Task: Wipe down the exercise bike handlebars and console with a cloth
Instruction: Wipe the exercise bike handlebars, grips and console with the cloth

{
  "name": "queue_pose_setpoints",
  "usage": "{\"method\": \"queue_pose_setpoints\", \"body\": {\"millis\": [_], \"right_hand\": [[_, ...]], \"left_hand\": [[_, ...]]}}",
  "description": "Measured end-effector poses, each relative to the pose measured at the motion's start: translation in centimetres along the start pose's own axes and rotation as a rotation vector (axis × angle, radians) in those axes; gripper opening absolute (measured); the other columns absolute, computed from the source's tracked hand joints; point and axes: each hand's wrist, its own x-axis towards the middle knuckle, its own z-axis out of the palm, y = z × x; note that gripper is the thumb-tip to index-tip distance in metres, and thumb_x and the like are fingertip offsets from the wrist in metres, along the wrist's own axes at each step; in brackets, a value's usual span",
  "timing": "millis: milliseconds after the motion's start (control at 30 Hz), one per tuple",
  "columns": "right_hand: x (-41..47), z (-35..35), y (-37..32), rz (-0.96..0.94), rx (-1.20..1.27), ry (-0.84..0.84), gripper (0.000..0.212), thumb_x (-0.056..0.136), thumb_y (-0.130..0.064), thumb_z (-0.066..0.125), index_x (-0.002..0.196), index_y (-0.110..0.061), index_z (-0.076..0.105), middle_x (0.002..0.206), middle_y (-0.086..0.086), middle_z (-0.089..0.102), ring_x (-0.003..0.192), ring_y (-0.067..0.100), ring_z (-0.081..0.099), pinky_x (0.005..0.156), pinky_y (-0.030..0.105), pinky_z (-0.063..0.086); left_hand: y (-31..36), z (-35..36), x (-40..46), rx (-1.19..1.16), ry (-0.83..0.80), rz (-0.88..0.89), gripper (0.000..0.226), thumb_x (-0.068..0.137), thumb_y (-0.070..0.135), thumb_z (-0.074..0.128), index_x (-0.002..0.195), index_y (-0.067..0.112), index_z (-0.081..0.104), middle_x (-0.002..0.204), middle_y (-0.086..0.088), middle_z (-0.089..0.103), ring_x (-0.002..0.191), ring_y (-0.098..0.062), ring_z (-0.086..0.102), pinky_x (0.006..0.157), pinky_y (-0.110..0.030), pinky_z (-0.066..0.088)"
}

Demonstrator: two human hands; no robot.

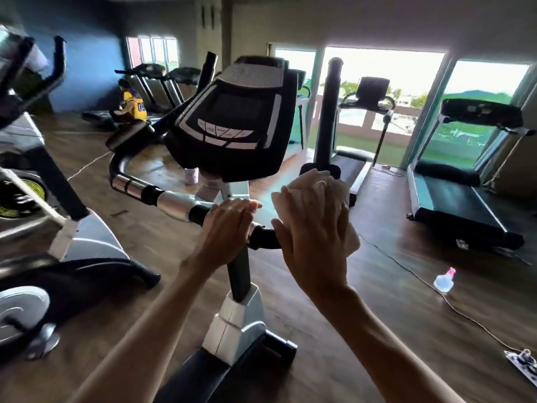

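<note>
At the middle of the handlebars [174,199], the left hand [229,225] rests over the bar just below the console [232,117], its fingers curled over the top of the black grip section as if steadying the bike. The right hand [311,228] is beside it, fingers fairly straight and spread, pressing the cloth [316,187] against the right end of the bar, where the upright right post [329,112] begins; whether the thumb wraps the bar behind the cloth cannot be told.

The cloth is bunched, with a loose corner hanging under the palm. A flat press like this could let it slide off the round bar, or the corner could drop free, since nothing seems to pinch it. With the wad thick on one side, parts of the grip may be skipped, especially the underside and the chrome sensor sections on the left. The console looks untouched by either hand; a hard push on its tilted face could press the buttons or rock the head. A spray bottle [444,282] and a cable [406,271] lie on the floor to the right, near enough to catch a foot if the person steps round that side.
</note>
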Motion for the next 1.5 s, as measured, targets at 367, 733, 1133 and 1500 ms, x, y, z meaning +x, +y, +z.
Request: {"method": "queue_pose_setpoints", "body": {"millis": [367,733,1133,1500], "right_hand": [[-0.9,1.5,-4.2,-0.12,-0.056,0.173,0.044,0.104,-0.042,0.04,0.134,-0.018,0.062,0.14,0.014,0.055,0.134,0.036,0.045,0.104,0.049,0.045],[1.8,5.0,-12.4,0.261,-0.207,0.063,0.039,0.105,-0.04,0.034,0.118,-0.019,0.064,0.113,0.005,0.069,0.107,0.031,0.062,0.092,0.046,0.042],[1.6,7.4,-16.5,0.253,-0.309,0.035,0.038,0.105,-0.034,0.038,0.129,-0.014,0.058,0.124,0.009,0.064,0.114,0.031,0.06,0.1,0.049,0.046],[-0.9,3.5,-10.4,0.118,-0.274,0.025,0.046,0.106,-0.04,0.032,0.127,-0.011,0.061,0.126,0.011,0.062,0.115,0.032,0.056,0.103,0.044,0.043]], "left_hand": [[-6.2,-2.2,0.4,0.299,-0.161,0.1,0.071,0.102,0.05,0.001,0.099,0.017,0.064,0.094,-0.002,0.068,0.097,-0.023,0.062,0.101,-0.038,0.035],[-12.3,-3.7,1.5,0.247,-0.027,0.263,0.051,0.105,0.035,0.019,0.092,0.016,0.065,0.091,0.0,0.069,0.085,-0.019,0.064,0.087,-0.034,0.044],[-13.0,-3.2,1.2,0.117,0.178,0.349,0.026,0.102,0.017,0.043,0.087,0.015,0.064,0.08,0.0,0.066,0.076,-0.022,0.062,0.08,-0.036,0.045],[-13.3,-3.5,1.2,0.057,0.181,0.39,0.035,0.104,0.02,0.037,0.092,0.012,0.07,0.078,-0.001,0.068,0.073,-0.022,0.063,0.078,-0.034,0.046]]}}
